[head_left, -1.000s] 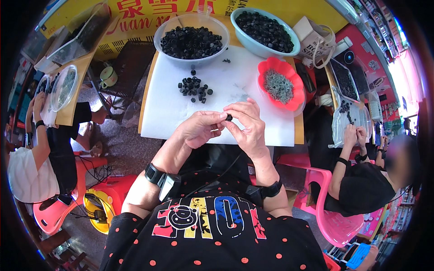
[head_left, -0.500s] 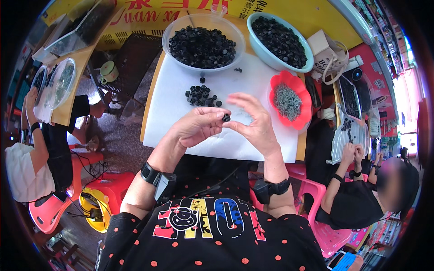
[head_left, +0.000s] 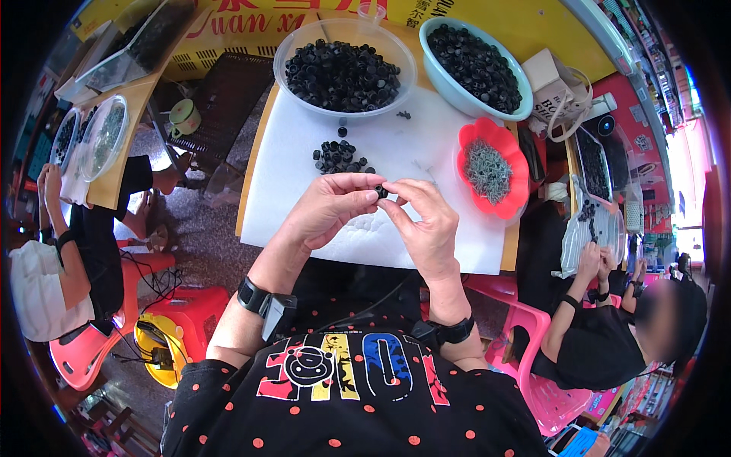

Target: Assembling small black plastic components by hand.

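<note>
A small black round cap (head_left: 381,192) is pinched between my two hands above the white table cover (head_left: 304,221). The thumb and forefinger of my left hand (head_left: 335,207) grip it from the left. My right hand (head_left: 423,222) closes on it from the other side, with thumb and fingertips at its edge. Just beyond my fingers lies a loose pile of similar black caps (head_left: 335,157), and a single cap (head_left: 343,132) sits apart behind it. To the right, a red flower-shaped dish (head_left: 520,172) holds many thin, greyish pieces.
A clear tub (head_left: 285,95) and a light-blue basin (head_left: 512,116), both full of black caps, stand at the back. A white bag (head_left: 542,72) is beside the basin. People work at tables on the left and right. A red stool (head_left: 205,312) stands lower left.
My right hand's raised fingers have come down and closed on the cap, joining the thumb. My left hand has stayed nearly in place, still gripping the cap.
</note>
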A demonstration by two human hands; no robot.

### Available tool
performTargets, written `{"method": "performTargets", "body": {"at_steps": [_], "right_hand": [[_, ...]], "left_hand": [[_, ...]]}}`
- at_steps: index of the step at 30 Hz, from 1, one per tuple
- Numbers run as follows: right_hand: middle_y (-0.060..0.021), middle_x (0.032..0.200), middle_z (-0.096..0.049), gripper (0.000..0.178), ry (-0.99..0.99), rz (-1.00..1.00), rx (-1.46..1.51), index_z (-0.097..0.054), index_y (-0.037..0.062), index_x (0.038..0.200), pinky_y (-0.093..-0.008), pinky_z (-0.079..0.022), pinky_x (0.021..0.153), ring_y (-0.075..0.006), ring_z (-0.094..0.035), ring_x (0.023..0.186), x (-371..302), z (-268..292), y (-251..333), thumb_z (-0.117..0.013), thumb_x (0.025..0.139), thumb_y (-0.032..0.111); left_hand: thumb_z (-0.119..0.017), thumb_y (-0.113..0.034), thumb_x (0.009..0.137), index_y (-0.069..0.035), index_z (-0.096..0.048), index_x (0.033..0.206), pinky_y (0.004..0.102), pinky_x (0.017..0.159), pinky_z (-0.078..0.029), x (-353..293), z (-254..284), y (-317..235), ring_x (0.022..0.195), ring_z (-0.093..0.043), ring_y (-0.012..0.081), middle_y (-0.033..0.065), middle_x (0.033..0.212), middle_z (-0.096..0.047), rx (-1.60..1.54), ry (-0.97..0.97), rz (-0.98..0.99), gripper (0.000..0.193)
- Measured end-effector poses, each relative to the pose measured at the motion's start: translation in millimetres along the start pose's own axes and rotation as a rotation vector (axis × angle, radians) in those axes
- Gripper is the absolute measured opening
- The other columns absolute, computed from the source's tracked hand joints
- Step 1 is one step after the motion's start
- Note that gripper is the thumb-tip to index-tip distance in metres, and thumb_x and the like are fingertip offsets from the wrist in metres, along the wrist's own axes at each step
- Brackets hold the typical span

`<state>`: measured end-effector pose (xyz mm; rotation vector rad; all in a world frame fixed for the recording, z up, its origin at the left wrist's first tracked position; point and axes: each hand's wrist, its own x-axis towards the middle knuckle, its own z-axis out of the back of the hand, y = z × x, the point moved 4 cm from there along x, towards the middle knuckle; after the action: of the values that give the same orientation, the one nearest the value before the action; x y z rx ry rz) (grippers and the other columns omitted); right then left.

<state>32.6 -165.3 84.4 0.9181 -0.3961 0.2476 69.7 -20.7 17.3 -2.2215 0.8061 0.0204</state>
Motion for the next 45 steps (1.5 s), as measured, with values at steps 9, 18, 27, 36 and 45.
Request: {"method": "performTargets", "body": {"at_steps": [9, 18, 27, 36, 45], "right_hand": [[-0.0093, 0.092, -0.066, 0.026, -0.051, 0.027, -0.057, -0.067, 0.0026, 0.097, -0.029, -0.053, 0.063, -0.0198, -0.065, 0.071, -6, -5, 0, -0.076, 0.072, 0.0], [-0.0098, 0.091, -0.068, 0.027, -0.186, 0.073, -0.013, -0.068, 0.0017, 0.095, -0.0263, -0.051, 0.063, -0.0154, -0.062, 0.069, -15, -6, -2, -0.078, 0.07, -0.003], [-0.0063, 0.094, -0.061, 0.038, 0.046, -0.064, 0.05, -0.067, 0.0045, 0.105, -0.0288, -0.05, 0.073, -0.018, -0.059, 0.08, 1, 8, 2, -0.078, 0.069, 0.003], [-0.0067, 0.109, -0.058, 0.035, 0.336, -0.056, 0.222, -0.07, 0.0098, 0.108, -0.031, -0.048, 0.081, -0.0183, -0.057, 0.09, 2, 7, -12, -0.076, 0.074, 0.01], [-0.0068, 0.109, -0.06, 0.031, 0.276, -0.028, 0.206, -0.071, 0.0103, 0.101, -0.0313, -0.048, 0.081, -0.0199, -0.057, 0.097, 0, 4, -12, -0.078, 0.071, 0.009]], "left_hand": [[-0.065, -0.007, 0.088, 0.003, -0.065, 0.11, 0.0254, 0.081, -0.053, -1, -2, 5, 0.086, -0.064, 0.0135, 0.01, 0.098, -0.068, 0.164, -0.028, -0.133, 0.024], [-0.064, -0.006, 0.089, 0.004, -0.063, 0.112, 0.0257, 0.08, -0.053, -2, -3, 7, 0.087, -0.064, 0.014, 0.01, 0.1, -0.067, 0.019, 0.051, -0.144, 0.025], [-0.064, -0.011, 0.09, 0.002, -0.064, 0.111, 0.0251, 0.077, -0.052, -5, -3, -2, 0.079, -0.062, 0.0114, 0.0082, 0.095, -0.067, 0.084, 0.076, -0.033, 0.025], [-0.065, -0.017, 0.089, 0.001, -0.065, 0.104, 0.0254, 0.072, -0.053, -4, 3, 10, 0.074, -0.063, 0.0118, 0.0058, 0.09, -0.066, 0.061, 0.168, 0.136, 0.023], [-0.067, -0.018, 0.089, 0.0, -0.066, 0.104, 0.0237, 0.069, -0.05, -7, 3, 12, 0.072, -0.06, 0.0099, 0.0033, 0.079, -0.063, 0.065, 0.144, 0.143, 0.024]]}}
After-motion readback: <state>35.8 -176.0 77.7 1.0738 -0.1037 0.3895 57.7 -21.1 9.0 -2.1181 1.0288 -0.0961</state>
